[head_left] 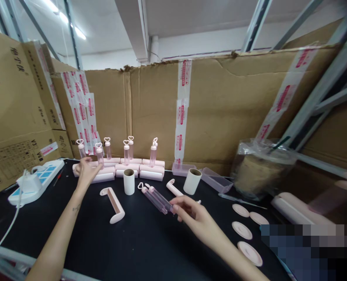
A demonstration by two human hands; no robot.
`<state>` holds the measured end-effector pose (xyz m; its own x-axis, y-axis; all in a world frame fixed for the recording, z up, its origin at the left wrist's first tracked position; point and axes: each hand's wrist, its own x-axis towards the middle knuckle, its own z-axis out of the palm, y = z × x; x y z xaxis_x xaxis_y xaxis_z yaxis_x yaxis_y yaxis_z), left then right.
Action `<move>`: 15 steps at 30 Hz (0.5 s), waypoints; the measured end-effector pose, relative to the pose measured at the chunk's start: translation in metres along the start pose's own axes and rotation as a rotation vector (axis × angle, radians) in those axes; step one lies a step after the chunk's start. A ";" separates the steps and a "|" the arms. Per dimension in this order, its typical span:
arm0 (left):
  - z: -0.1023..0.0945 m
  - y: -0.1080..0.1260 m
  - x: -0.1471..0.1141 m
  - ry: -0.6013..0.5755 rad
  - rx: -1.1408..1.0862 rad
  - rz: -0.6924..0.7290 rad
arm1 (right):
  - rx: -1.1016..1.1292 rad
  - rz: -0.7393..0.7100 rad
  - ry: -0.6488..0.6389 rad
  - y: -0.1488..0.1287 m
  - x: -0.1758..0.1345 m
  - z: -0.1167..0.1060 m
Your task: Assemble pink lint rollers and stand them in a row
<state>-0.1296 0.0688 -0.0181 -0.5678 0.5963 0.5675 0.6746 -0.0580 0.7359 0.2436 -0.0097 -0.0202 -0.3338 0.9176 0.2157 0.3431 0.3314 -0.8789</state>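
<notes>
My left hand is at the back left, its fingers curled over the leftmost pink case with its thumb toward the standing clear tube. That case is mostly hidden by the hand. My right hand pinches the near end of a pinkish clear tube with a heart-shaped handle. A second such tube lies alongside it on the black table. To the left rests an open pink holder; another pink holder lies behind my right hand, partly covered.
Several pink cases with upright heart-topped tubes line the cardboard wall. Two white cardboard rolls stand mid-table. Pink discs, a clear tray and a bagged tub are right; a power strip is left.
</notes>
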 end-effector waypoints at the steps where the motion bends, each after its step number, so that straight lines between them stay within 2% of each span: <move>1: -0.006 0.005 -0.002 0.061 0.023 0.034 | -0.118 -0.040 0.032 0.001 0.001 -0.005; 3: -0.017 0.017 -0.008 0.160 0.048 0.162 | -0.383 -0.104 0.090 0.004 0.003 -0.011; 5: -0.022 0.033 -0.019 0.216 0.035 0.517 | -0.642 -0.149 0.118 0.008 0.004 -0.013; 6: -0.023 0.042 -0.027 0.142 -0.005 0.692 | -0.750 -0.167 0.119 0.012 0.004 -0.012; 8: -0.022 0.062 -0.047 -0.062 -0.020 0.853 | -0.906 -0.200 0.112 0.019 0.005 -0.007; 9: -0.020 0.072 -0.059 -0.193 -0.014 0.935 | -0.951 -0.213 0.106 0.022 0.006 -0.005; 10: -0.018 0.082 -0.071 -0.386 0.009 1.030 | -0.980 -0.225 0.101 0.025 0.006 -0.002; 11: -0.016 0.090 -0.083 -0.512 0.020 1.078 | -0.998 -0.236 0.096 0.027 0.007 0.000; 13: -0.010 0.102 -0.106 -0.657 0.026 1.130 | -1.010 -0.243 0.095 0.028 0.008 0.002; 15: -0.005 0.108 -0.123 -0.736 0.011 1.170 | -1.018 -0.236 0.117 0.025 0.008 -0.001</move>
<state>0.0109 -0.0147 -0.0071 0.7013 0.4866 0.5209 0.5867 -0.8091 -0.0341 0.2503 0.0062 -0.0398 -0.4200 0.8032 0.4225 0.8745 0.4826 -0.0480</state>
